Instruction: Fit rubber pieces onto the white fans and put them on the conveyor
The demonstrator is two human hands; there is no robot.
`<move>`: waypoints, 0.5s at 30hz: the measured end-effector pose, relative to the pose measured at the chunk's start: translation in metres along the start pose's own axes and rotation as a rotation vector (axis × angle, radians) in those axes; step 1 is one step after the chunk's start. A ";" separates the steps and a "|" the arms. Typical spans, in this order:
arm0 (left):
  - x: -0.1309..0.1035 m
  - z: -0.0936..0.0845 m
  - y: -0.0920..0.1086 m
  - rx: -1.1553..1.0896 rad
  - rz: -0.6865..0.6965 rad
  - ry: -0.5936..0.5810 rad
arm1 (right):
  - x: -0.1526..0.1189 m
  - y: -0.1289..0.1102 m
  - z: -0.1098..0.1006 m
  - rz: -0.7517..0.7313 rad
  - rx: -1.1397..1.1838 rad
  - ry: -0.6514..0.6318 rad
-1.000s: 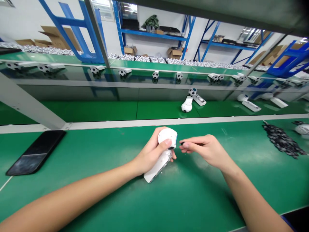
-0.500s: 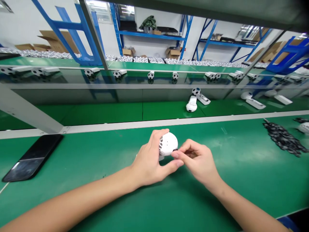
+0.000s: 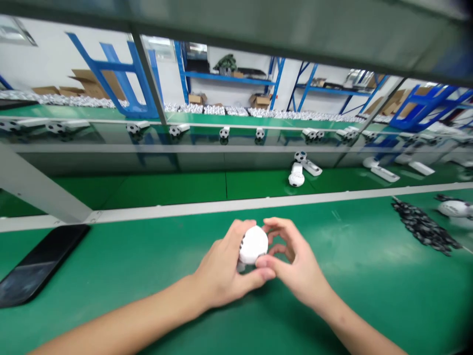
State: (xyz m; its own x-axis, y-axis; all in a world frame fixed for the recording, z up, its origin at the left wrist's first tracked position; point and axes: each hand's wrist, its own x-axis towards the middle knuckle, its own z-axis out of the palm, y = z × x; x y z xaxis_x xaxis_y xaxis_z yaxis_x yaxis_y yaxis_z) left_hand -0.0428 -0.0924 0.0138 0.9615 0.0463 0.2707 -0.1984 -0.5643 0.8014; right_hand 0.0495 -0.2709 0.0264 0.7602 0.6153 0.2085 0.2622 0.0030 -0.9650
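Observation:
A white, rounded device [image 3: 253, 245] with dark slots along its left side is held just above the green bench. My left hand [image 3: 225, 264] wraps round it from the left, its thumb stretched below. From the right, my right hand [image 3: 295, 259] curls about the same device, with the thumb on its lower rim and the fingertips by its upper right edge. The small black part seen before at the rim is mostly hidden by the right thumb.
A black phone-like slab [image 3: 40, 261] lies at left. A pile of black strips [image 3: 424, 224] and a white ball-shaped piece [image 3: 456, 208] are at right. Beyond the pale rail [image 3: 207, 204], white devices [image 3: 296, 175] with football-patterned balls rest on a green belt. A post [image 3: 40, 182] stands at left.
The right hand's pinch on the small black part has loosened, and its fingers now arch round the device. The view has tilted, so the hands and device appear lower.

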 end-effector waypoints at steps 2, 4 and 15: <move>-0.001 -0.001 0.000 -0.040 0.012 -0.027 | 0.000 -0.003 0.001 -0.012 0.015 -0.087; 0.000 0.000 -0.002 -0.063 0.018 -0.030 | 0.001 -0.005 0.002 -0.021 0.024 -0.132; 0.037 -0.016 -0.052 0.454 0.106 -0.146 | 0.027 0.011 -0.015 -0.162 -0.116 -0.098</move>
State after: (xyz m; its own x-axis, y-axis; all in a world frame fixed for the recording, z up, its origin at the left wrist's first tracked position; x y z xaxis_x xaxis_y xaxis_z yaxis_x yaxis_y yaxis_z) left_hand 0.0003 -0.0483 -0.0096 0.9635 -0.1284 0.2348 -0.2249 -0.8639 0.4506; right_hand 0.0822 -0.2662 0.0241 0.6428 0.6876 0.3379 0.4475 0.0210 -0.8941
